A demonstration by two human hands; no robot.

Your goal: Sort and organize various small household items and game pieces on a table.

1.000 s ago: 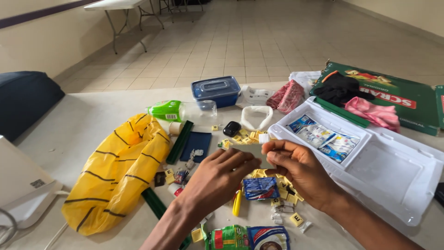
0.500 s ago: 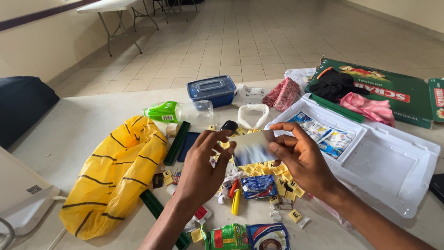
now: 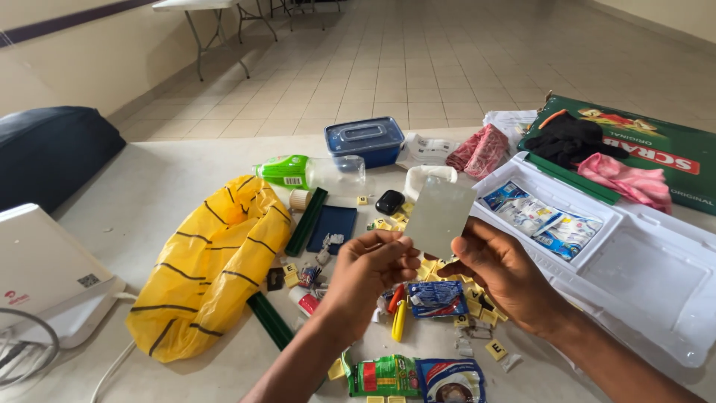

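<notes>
Head cam: both hands pinch a flat silvery-grey foil sachet [image 3: 438, 216] upright above scattered yellow letter tiles [image 3: 447, 272]. Left hand [image 3: 371, 272] grips its lower left corner, right hand [image 3: 498, 272] its lower right edge.

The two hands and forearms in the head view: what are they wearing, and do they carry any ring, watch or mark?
Both are bare. The left hand and the right hand wear no glove, and no ring shows on the visible fingers. Neither wrist carries a watch or band. The forearms are uncovered down to the bottom edge of the picture, with no sleeve in view. No marking or tattoo can be seen.
</notes>
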